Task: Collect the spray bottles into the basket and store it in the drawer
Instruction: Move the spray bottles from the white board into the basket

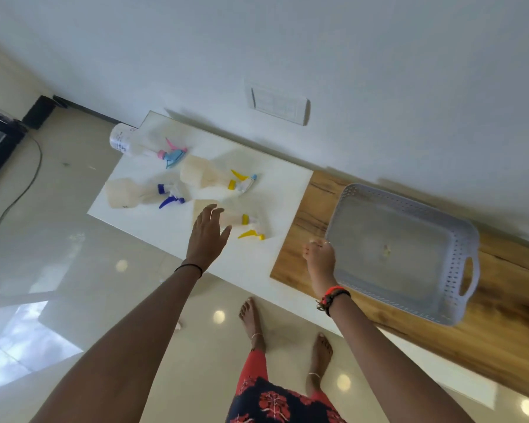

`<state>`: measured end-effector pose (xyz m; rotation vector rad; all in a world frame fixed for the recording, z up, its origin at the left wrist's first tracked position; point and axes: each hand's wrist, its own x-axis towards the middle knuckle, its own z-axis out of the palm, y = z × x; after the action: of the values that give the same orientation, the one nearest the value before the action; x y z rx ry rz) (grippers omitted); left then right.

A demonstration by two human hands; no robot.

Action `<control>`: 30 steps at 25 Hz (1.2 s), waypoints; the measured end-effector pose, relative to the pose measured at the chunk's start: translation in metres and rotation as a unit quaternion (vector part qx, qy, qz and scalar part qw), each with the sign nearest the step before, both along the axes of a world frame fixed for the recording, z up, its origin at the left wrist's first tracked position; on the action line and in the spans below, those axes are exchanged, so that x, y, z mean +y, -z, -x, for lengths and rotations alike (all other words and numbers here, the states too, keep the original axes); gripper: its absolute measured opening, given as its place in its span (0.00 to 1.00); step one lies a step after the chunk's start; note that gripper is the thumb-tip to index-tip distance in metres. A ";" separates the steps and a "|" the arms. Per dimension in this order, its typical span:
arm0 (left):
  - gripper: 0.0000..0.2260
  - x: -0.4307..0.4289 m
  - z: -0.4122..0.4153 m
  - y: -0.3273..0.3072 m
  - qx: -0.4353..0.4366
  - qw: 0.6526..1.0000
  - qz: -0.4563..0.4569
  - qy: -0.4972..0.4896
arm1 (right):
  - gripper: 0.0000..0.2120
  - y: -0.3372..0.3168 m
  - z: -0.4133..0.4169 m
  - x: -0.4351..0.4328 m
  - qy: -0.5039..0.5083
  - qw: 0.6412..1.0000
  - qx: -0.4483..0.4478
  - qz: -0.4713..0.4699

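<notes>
Several clear spray bottles lie on their sides on the white counter (153, 227). One has a pink and blue head (173, 155), one a yellow and white head (208, 177), one a blue head (135, 193), and the nearest a yellow trigger (248, 228). My left hand (206, 236) hovers open, fingers spread, just over the nearest bottle's body. The grey perforated basket (468, 270) sits empty on the wooden top to the right. My right hand (319, 257) is at the basket's near left rim, fingers curled; whether it grips the rim is unclear.
The wooden surface (300, 239) adjoins the white counter along the wall. A wall switch plate (278, 103) is above the counter. A black cable (0, 221) runs over the glossy tiled floor at left. My bare feet (251, 322) stand close to the counter edge.
</notes>
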<state>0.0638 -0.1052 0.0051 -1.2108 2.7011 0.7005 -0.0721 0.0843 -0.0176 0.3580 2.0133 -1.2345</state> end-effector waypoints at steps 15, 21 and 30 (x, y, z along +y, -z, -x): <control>0.51 -0.119 -0.009 0.068 -0.211 0.950 0.035 0.229 | 0.21 0.055 -0.073 -0.183 0.075 0.951 -0.291 0.071; 0.43 -0.116 -0.010 0.081 -0.159 0.969 -0.008 0.190 | 0.21 0.060 -0.073 -0.191 0.087 0.942 -0.307 0.099; 0.46 -0.076 -0.010 0.050 0.061 0.976 -0.191 0.079 | 0.14 0.036 -0.049 -0.137 0.057 0.931 -0.315 0.174</control>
<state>0.0742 -0.1817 -0.0445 -0.8763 2.5478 1.2327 -0.0233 -0.0532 -0.0537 0.6101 1.2184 -1.3086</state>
